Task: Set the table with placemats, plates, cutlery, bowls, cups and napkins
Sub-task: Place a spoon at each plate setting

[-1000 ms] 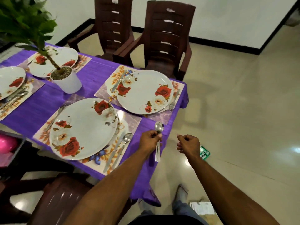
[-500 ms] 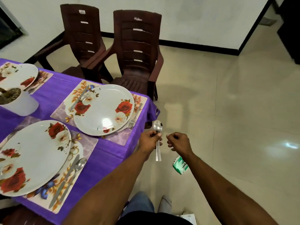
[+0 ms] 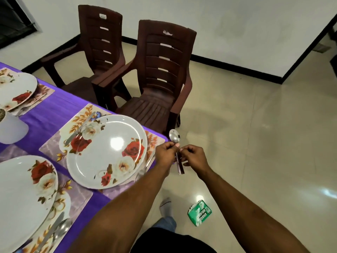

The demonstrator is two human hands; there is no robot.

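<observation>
While bare, rose plate (image 3: 107,152) beside spoon (image 3: 174,138) in both hands.

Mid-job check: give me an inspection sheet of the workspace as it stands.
Surface: purple tablecloth on the table.
Job's things: three floral plates, the nearest to the hands on a placemat with a knife; no bowls, cups or napkins in view.
Clutter: white plant pot; green packet on the floor.
Grippers: left hand grips the spoon; right hand pinches its handle.
Cables: nothing seen.
Surroundings: two brown chairs, tiled floor.
</observation>
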